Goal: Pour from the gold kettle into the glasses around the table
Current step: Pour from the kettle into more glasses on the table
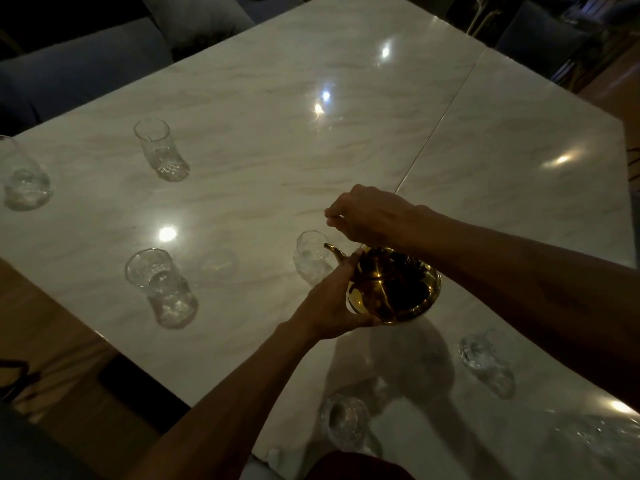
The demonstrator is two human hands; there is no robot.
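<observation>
The gold kettle [394,289] is held above the white marble table [277,116], its spout tipped left over the rim of a clear glass [310,258]. My left hand [332,303] cups the kettle's left side and underside. Above the kettle, my right hand [370,216] is curled around its thin handle. Several more clear glasses stand around: one at the centre left [161,289], one further back [159,148], one at the left edge [24,178], one near the front edge [346,424] and one to the right [486,362].
Blue upholstered seats [69,64] line the far left side. Another chair [540,32] stands at the far right corner. A seam [440,119] runs across the tabletop. Another glass [602,441] lies blurred at the front right.
</observation>
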